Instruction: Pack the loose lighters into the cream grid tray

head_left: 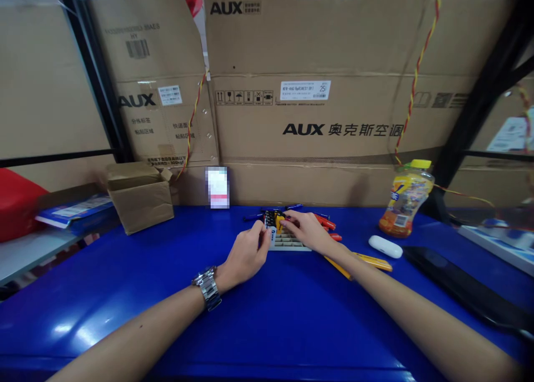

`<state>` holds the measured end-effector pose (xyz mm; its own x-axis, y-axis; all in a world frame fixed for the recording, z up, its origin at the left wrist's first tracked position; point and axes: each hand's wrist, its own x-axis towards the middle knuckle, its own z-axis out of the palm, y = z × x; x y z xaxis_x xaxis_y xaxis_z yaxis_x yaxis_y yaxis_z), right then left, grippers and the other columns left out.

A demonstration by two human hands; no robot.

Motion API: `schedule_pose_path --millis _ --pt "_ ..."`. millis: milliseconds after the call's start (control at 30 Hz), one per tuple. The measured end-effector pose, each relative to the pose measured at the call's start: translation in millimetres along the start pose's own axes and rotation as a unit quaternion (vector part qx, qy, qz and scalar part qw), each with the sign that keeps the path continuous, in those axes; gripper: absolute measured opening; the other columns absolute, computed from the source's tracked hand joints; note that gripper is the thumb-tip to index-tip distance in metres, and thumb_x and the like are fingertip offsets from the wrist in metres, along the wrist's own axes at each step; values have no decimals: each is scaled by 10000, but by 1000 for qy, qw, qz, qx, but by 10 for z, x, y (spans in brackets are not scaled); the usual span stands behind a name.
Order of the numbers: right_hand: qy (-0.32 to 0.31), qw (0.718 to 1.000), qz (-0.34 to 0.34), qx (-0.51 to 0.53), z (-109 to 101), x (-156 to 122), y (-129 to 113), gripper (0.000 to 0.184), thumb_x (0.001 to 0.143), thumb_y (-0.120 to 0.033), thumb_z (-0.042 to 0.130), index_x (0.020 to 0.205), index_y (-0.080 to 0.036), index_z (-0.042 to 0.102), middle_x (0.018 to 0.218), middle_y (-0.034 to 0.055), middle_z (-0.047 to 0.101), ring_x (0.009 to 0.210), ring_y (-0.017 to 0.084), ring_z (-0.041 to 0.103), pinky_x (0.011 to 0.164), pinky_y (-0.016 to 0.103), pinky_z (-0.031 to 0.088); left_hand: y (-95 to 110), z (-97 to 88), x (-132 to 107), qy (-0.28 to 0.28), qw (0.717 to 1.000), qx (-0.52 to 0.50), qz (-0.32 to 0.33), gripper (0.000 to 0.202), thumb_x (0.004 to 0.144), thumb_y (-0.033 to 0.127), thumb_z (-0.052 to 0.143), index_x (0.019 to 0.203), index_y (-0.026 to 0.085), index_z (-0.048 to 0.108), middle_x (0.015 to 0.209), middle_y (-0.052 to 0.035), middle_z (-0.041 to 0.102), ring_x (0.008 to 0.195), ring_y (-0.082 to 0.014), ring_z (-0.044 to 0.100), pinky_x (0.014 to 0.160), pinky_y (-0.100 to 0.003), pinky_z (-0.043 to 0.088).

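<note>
A small grey gridded tray [287, 242] lies on the blue table [267, 315], with several upright pens or markers in its far cells. My left hand [246, 257], a metal watch on its wrist, is closed in a pinch on a small white and blue item [271, 234] at the tray's left edge. My right hand [306, 231] rests over the tray's right side, fingertips pinched on a yellow piece [280, 219] in the grid. Loose red, blue and yellow pens [329, 223] lie behind and to the right of the tray.
A yellow-capped drink bottle [405, 204] stands at the right, a white case [385, 246] beside it and a black flat object [463, 287] nearer. An open small carton [139, 196] sits at the left. Large AUX cartons [317, 93] wall off the back.
</note>
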<state>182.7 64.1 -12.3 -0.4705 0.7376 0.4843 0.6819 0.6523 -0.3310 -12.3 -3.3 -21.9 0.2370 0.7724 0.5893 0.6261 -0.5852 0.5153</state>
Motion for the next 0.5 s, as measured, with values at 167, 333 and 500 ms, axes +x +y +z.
schedule_pose_path --millis 167,333,500 --pt "-45 996 -4 -82 -75 0 -53 274 925 -382 455 847 -200 644 743 41 677 613 144 573 563 259 316 -19 8 -17 -29 999 -14 10 21 908 205 423 913 198 442 681 25 560 536 -107 485 528 -229 337" --pt "-91 988 40 -117 -386 -46 -33 341 881 -458 480 719 -199 631 627 30 620 543 135 529 538 267 304 -12 7 -21 -50 999 1 14 92 924 243 400 850 202 436 671 20 549 528 -113 469 522 -239 322" --pt "-246 945 110 -185 -697 -160 -85 280 644 -466 702 611 -206 601 640 59 601 598 204 563 516 293 327 26 -24 -17 -69 996 55 30 213 941 272 378 745 202 421 599 27 499 498 -116 415 510 -260 264"
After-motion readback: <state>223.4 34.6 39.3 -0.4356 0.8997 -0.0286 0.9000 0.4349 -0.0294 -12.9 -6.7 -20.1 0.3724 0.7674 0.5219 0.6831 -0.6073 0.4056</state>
